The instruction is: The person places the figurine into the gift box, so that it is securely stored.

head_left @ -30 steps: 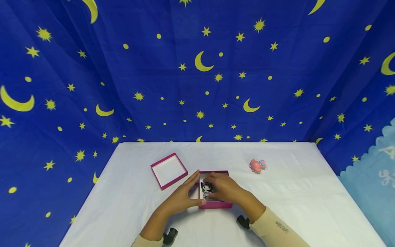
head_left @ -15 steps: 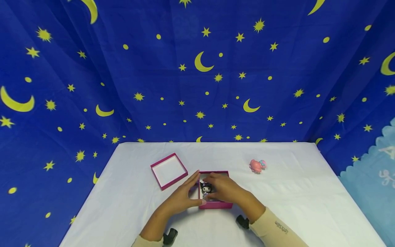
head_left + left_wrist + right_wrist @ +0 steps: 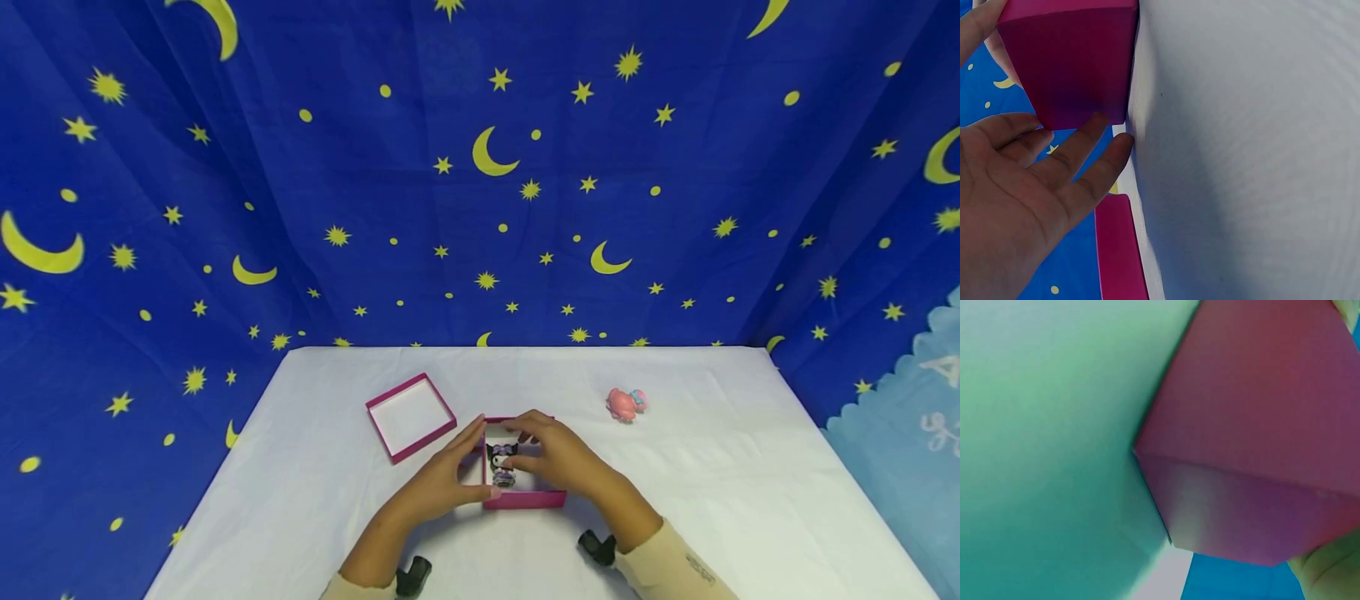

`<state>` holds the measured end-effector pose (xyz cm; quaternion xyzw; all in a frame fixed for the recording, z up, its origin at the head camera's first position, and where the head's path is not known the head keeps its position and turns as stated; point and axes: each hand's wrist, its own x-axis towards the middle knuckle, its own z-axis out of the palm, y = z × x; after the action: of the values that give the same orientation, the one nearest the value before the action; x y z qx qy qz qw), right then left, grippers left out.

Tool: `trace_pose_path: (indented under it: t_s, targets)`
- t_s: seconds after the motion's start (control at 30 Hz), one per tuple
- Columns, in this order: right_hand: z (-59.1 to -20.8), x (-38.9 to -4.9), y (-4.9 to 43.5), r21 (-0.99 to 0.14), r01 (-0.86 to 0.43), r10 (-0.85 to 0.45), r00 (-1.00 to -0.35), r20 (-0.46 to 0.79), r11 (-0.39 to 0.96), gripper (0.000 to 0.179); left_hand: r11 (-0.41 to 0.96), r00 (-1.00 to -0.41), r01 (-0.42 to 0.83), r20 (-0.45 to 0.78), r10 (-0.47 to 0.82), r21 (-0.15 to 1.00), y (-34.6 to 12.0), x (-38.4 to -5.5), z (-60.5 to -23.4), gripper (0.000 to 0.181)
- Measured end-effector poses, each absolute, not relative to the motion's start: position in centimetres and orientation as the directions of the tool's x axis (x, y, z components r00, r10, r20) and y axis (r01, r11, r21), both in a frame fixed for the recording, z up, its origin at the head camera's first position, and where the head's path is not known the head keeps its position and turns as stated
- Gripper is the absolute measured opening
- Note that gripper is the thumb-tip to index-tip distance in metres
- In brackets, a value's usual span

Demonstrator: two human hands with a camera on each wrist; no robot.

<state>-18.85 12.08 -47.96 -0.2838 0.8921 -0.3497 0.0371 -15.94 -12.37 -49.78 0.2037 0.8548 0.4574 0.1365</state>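
Observation:
A deep pink box (image 3: 525,500) with a pale inside stands uncovered at the middle near part of the table. Inside it, against the left, lies a small figurine (image 3: 502,477) with a black, eared hood and purple trim. My left hand (image 3: 442,477) touches the box's left side, thumb at the near corner and extended fingers toward the far one. In the left wrist view its fingertips meet the pink wall (image 3: 1072,69). My right hand (image 3: 566,450) is over the box, fingers loosely bent above the right part, thumb overlapping the figurine.
The matching pink lid (image 3: 411,417) lies inside up, left of the box. A coral-pink toy (image 3: 624,404) with a blue and pink part is toward the back right. White cloth covers the table (image 3: 712,467); blue star-patterned curtains (image 3: 375,167) surround it.
My right hand has lifted slightly and loosened from the figurine, uncovering more of it. The figurine now lies in the box with its body in sight. My left hand stays put.

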Motion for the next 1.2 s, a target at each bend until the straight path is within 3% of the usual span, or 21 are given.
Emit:
trace_pose_path:
  t_s: [0.27, 0.67, 1.2]
  targets:
    - [-47.6, -18.8, 13.4, -0.689, -0.472, -0.465, -0.858, 0.216, 0.550, 0.052, 0.512, -0.882, 0.210, -0.064, 0.466, 0.833, -12.3, -15.9, -49.7, 0.099]
    - [-47.4, -19.2, 15.9, -0.705, -0.401, -0.237, -0.916, 0.324, 0.585, 0.054, 0.507, -0.885, 0.208, -0.060, 0.461, 0.836, -12.2, -15.9, -49.8, 0.100]
    - [-47.7, -20.6, 19.2, -0.738, -0.280, -0.108, -0.956, 0.273, 0.614, 0.062, 0.506, -0.884, 0.207, -0.061, 0.463, 0.837, -12.3, -15.9, -49.6, 0.102]
